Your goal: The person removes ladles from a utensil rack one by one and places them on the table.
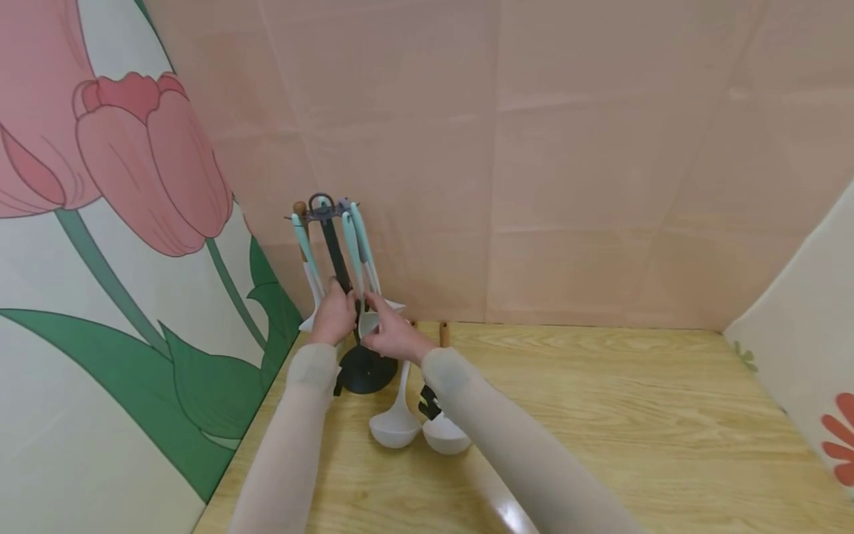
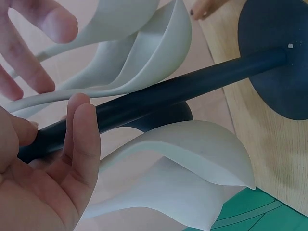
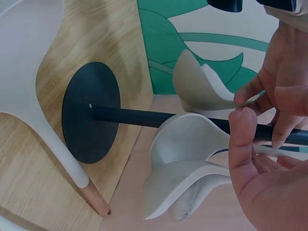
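Observation:
A black utensil stand point(image 1: 333, 248) with a round base point(image 1: 367, 372) stands upright at the back left of the wooden table. Several pale utensils with teal handles point(image 1: 351, 239) hang from its top ring. My left hand point(image 1: 336, 315) grips the pole point(image 2: 144, 103) between thumb and fingers, near a hanging pale utensil point(image 2: 192, 139). With my right hand point(image 1: 402, 337) I pinch the stem of a pale ladle point(image 3: 185, 137) hanging on the stand's right side. Its bowl points down beside the pole. More pale heads point(image 3: 185, 180) hang close to it.
Two white ladles point(image 1: 395, 429) with wooden handles point(image 1: 444, 334) lie on the table point(image 1: 600, 415) in front of the stand, partly under my right forearm. A pink-beige wall point(image 1: 567, 185) rises behind, and a tulip-patterned wall point(image 1: 133, 311) stands close on the left.

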The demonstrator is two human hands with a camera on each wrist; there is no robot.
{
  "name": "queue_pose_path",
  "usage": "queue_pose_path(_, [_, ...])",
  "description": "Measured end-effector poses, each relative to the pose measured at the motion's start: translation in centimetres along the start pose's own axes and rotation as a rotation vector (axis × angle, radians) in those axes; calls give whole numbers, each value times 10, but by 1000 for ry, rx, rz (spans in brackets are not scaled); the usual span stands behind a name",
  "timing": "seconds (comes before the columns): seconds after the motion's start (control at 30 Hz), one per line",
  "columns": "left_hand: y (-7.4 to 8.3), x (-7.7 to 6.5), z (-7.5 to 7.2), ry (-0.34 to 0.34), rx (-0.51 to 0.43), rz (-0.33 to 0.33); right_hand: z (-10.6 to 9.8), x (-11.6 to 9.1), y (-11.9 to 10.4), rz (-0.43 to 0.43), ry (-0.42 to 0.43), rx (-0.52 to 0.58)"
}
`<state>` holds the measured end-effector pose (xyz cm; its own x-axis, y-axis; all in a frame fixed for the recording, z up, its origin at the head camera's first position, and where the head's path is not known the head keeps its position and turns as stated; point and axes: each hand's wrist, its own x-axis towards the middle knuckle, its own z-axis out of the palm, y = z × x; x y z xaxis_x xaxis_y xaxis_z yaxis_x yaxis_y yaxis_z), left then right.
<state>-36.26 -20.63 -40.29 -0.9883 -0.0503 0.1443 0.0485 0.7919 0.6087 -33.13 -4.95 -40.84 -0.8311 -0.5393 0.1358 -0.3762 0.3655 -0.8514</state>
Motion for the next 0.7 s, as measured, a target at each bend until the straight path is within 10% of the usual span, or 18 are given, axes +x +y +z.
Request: queue_pose_path(0.7, [-2,1,0,1,-16,5,5,3,3,-38,84,-63])
